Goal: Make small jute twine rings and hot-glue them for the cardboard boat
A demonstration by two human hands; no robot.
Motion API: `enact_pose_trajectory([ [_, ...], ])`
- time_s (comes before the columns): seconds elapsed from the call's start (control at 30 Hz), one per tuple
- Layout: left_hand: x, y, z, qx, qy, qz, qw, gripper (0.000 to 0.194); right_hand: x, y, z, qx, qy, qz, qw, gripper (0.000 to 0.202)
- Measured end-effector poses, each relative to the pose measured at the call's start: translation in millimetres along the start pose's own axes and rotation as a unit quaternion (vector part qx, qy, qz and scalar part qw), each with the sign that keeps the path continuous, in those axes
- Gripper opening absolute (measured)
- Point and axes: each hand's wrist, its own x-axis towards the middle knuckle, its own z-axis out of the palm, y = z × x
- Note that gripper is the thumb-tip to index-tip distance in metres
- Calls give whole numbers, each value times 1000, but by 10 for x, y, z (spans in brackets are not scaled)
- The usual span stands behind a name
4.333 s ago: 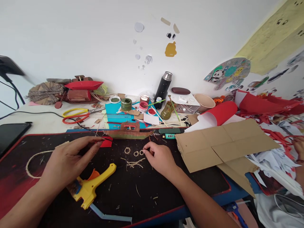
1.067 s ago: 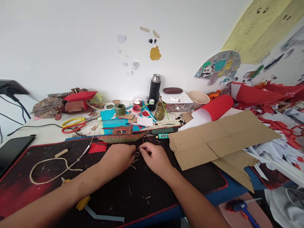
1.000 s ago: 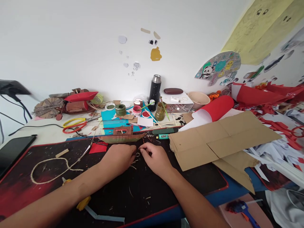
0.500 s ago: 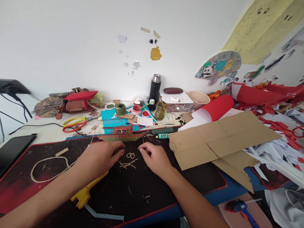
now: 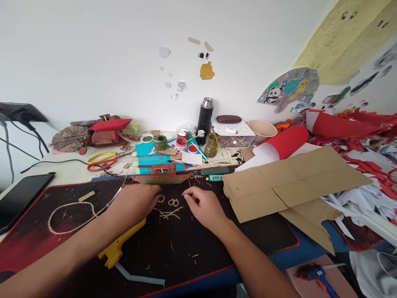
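Note:
My left hand [image 5: 136, 205] has its fingers closed over the dark mat, and a small ring of twine [image 5: 161, 198] shows at the fingertips. Thumb and forefinger of my right hand [image 5: 206, 207] are pinched together; whatever may be between them is too small to make out. Between the hands lie two joined-looking twine rings [image 5: 173, 202] and several short cut pieces of twine [image 5: 170, 213]. Just behind stands a small model boat [image 5: 163, 176] with a brown cabin and greenish hull. A yellow hot glue gun [image 5: 119, 246] is partly hidden beneath my left forearm.
A loop of twine [image 5: 51, 221] and a phone [image 5: 25, 198] are at left. Scissors [image 5: 102, 160], paint jars [image 5: 160, 142] and a black flask [image 5: 205, 118] stand behind. Cardboard sheets [image 5: 291, 180] cover the right side. A blue glue gun [image 5: 321, 275] sits lower right.
The view has shifted slightly left, so things sit further right. A small twine ring now shows at my left fingertips, where none was visible before. My right hand stays pinched.

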Motion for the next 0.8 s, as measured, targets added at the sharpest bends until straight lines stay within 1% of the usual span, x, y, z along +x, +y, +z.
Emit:
enact_pose_trajectory([
  [0.1,42,43,-21,8,-1,2,1000,28,1,-1,-6,-12,-5,0,1000,21],
  [0.2,57,68,-12,10,12,3,1000,23,-1,-8,-14,-18,-12,-1,1000,21],
  [0.43,53,95,22,-10,31,5,999,18,-27,-41,-29,-26,-28,-3,999,21],
  [0.53,51,89,14,-19,33,0,999,19,-34,-43,-32,-24,-29,-5,999,21],
  [0.63,28,43,-1,-30,41,-6,999,26,-35,-38,-32,-14,-24,-9,1000,21],
  [0.7,-4,-3,-9,-61,56,-10,996,30,-33,-35,-29,3,-14,-14,1000,21],
  [0.77,-45,-36,-9,-144,86,-7,986,31,-30,-37,-25,26,1,-17,1000,21],
  [0.8,-65,-42,-8,-196,103,-3,975,31,-29,-41,-23,40,8,-17,999,20],
])
